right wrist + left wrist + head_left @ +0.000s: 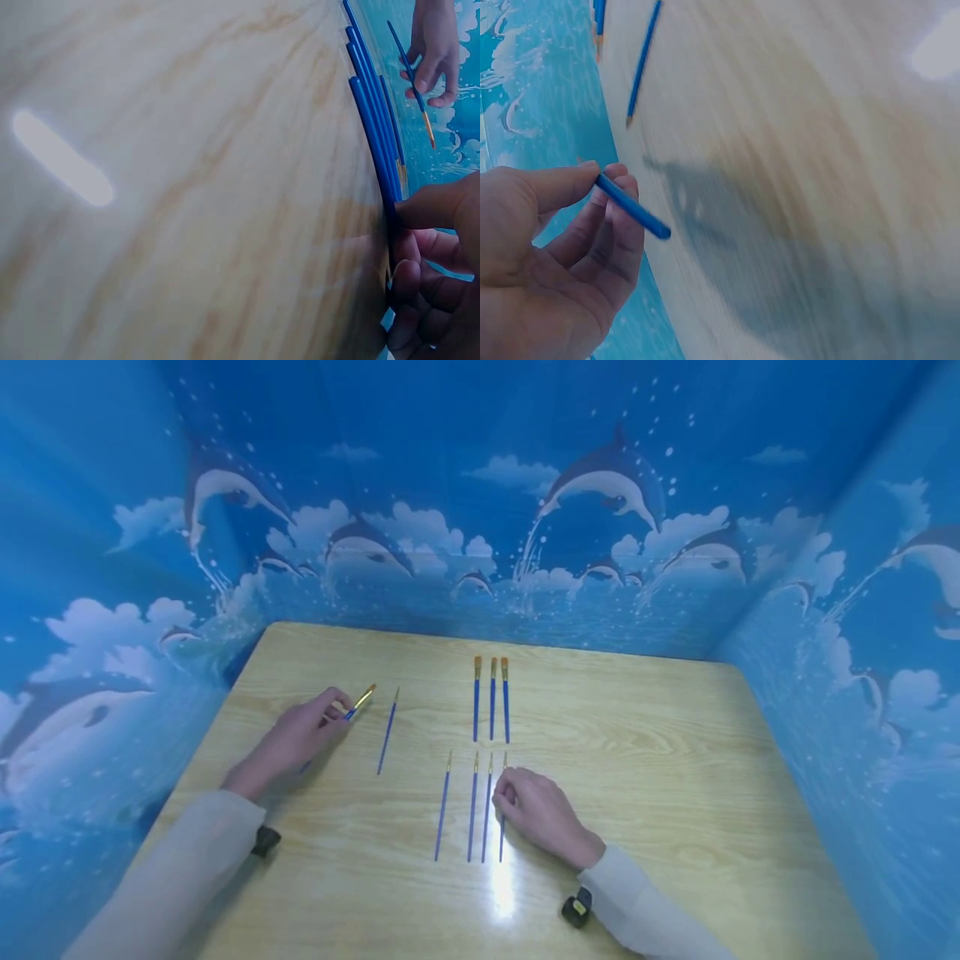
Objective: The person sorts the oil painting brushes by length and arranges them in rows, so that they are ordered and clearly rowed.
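Observation:
My left hand (303, 731) pinches a blue-handled paintbrush (364, 696) with a gold ferrule and orange-brown bristles, raised over the left part of the table. In the left wrist view, thumb and fingertips close on its handle (641, 212). To the right of that hand lies a thin fine-tipped paintbrush (387, 735). My right hand (542, 810), fingers curled, pinches the rightmost thin paintbrush (502, 843) near its ferrule, at the end of a row of several. That brush lies along the tabletop, its tip pointing away from me. The fingers partly cover its upper handle.
Beyond the thin row, three wider brushes (492, 710) lie side by side with orange bristles facing away. The wood-grain table (637, 735) meets blue dolphin-print curtains (465, 602) at the back and sides. A light reflection shines near the front middle.

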Demonstrator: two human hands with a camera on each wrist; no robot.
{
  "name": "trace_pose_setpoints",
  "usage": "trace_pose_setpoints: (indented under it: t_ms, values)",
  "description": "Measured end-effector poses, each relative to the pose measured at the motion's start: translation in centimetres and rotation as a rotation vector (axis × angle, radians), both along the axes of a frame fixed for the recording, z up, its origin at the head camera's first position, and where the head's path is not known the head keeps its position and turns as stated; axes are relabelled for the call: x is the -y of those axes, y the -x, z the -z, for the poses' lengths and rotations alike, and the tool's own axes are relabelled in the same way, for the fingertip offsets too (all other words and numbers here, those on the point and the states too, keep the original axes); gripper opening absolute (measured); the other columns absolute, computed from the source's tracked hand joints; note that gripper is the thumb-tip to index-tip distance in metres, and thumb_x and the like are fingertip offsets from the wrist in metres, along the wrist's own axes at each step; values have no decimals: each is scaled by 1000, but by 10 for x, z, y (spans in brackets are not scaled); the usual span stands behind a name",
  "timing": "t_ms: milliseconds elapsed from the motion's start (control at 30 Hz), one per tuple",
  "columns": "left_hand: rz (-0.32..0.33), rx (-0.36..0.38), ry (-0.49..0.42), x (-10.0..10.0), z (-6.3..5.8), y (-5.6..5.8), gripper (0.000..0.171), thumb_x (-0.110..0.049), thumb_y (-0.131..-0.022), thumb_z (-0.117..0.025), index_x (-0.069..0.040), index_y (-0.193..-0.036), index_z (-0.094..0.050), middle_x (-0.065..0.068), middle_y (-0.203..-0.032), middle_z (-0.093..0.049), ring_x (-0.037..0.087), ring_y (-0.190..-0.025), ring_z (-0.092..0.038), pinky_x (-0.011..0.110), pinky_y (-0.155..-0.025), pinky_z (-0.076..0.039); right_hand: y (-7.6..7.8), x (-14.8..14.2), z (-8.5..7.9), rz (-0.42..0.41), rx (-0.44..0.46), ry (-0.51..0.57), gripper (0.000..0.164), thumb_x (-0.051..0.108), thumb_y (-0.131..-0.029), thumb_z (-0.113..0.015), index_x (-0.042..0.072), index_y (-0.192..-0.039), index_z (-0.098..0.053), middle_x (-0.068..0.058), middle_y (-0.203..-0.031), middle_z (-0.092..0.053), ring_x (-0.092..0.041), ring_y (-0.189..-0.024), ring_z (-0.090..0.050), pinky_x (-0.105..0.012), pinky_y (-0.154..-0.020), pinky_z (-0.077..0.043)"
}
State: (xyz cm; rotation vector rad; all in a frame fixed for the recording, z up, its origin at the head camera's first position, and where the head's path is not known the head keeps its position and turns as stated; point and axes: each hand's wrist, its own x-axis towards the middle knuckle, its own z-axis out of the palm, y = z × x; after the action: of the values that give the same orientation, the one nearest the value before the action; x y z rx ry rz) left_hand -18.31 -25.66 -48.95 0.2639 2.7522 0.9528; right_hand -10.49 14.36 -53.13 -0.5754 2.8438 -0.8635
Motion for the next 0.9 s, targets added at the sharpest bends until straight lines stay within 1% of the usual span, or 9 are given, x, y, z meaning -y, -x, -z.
trace_pose_setpoints:
  t_ms: [100, 167, 400, 467, 567, 700, 800, 900]
  values:
    - [4, 14, -22, -14, 1, 9, 20, -16, -112, -60, -10, -131, -64, 23, -132, -72, 42, -122, -70, 58, -99, -59, 0, 0, 0, 3, 0, -1, 5, 16, -101, -73, 16, -97, -72, 11, -85, -66, 0, -72, -56, -18, -67, -52]
    - [6, 26, -29, -25, 2, 15, 20, -16, -112, -61, -10, -130, -66, 22, -133, -72, 40, -120, -70, 56, -98, -60, 0, 0, 1, 4, -5, -4, 4, 15, -101, -73, 16, -97, -72, 11, -85, -66, -1, -72, -56, -18, -67, -52]
    - [25, 67, -79, -66, 6, 35, 27, -16, -112, -61, -9, -137, -65, 19, -134, -71, 37, -120, -70, 49, -96, -62, 1, 1, 2, 3, 0, -1, 4, 16, -101, -73, 17, -98, -72, 11, -85, -66, -1, -72, -56, -18, -67, -52]
    - [34, 64, -95, -78, 6, 40, 30, -15, -111, -62, -8, -140, -65, 18, -135, -71, 36, -121, -69, 50, -97, -61, 1, 1, 2, -1, 2, 2, 4, 16, -101, -73, 17, -98, -72, 11, -84, -65, 0, -72, -56, -18, -66, -52]
    - [50, 48, -93, -95, 7, 46, 34, -14, -109, -64, -7, -143, -64, 18, -138, -70, 37, -126, -67, 51, -101, -59, 1, 0, 2, -3, 4, 3, 4, 16, -102, -73, 17, -97, -72, 11, -84, -65, -1, -71, -55, -18, -66, -52]
    - [43, 48, -80, -118, 8, 55, 36, -14, -108, -66, -9, -144, -63, 16, -139, -69, 35, -129, -65, 51, -104, -58, 2, 0, 2, -3, 6, 2, 5, 17, -102, -72, 17, -97, -72, 12, -83, -64, -1, -70, -55, -19, -65, -51]
    - [15, 66, -84, -135, 6, 61, 36, -14, -107, -68, -10, -143, -64, 14, -138, -69, 34, -129, -65, 50, -107, -57, 2, -1, 2, -4, 5, 3, 6, 18, -102, -72, 16, -97, -72, 11, -83, -64, -1, -70, -55, -18, -65, -51]
    - [-5, 63, -75, -150, 6, 67, 37, -14, -106, -70, -12, -142, -65, 13, -137, -69, 33, -130, -64, 51, -112, -55, 2, 0, 2, -3, 10, 4, 8, 19, -103, -71, 14, -97, -72, 11, -83, -64, -1, -70, -55, -19, -65, -51]
